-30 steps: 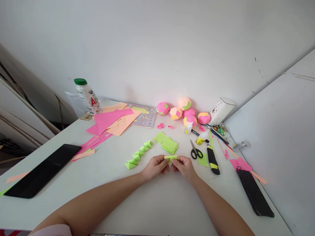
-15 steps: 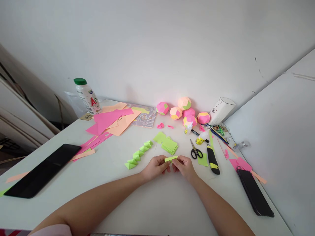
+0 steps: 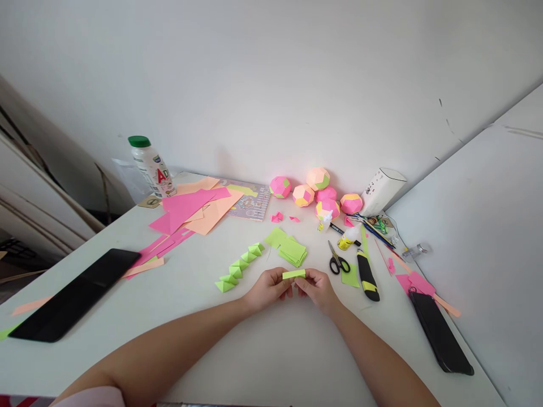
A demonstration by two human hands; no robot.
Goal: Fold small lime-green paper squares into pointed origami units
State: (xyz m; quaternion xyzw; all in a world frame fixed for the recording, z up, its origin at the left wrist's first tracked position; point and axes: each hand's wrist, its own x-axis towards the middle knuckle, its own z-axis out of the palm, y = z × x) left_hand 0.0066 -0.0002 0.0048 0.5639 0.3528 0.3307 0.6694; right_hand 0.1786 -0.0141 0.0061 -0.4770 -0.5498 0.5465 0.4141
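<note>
A small folded strip of green paper (image 3: 294, 275) is pinched between my two hands, just above the table. My left hand (image 3: 270, 288) grips its left end and my right hand (image 3: 319, 289) its right end, thumbs toward me; some fingertips are hidden beneath. Beyond the hands lies a stack of green paper pieces (image 3: 292, 251). To the left, several folded green paper units (image 3: 238, 267) stand in a slanting row. Scissors (image 3: 338, 263) with black handles rest to the right, beside a green paper square (image 3: 350, 276).
A box cutter (image 3: 367, 277) and glue bottles (image 3: 348, 238) sit at right, with a black phone (image 3: 440, 330) near the edge. Faceted paper balls (image 3: 319, 178) line the wall. Pink sheets (image 3: 186, 212), a white bottle (image 3: 153, 169) and a black tablet (image 3: 76, 294) occupy the left.
The green strip has tilted slightly in my fingers and now lies more level. My right thumb has shifted a little. Both hands stay in the same place.
</note>
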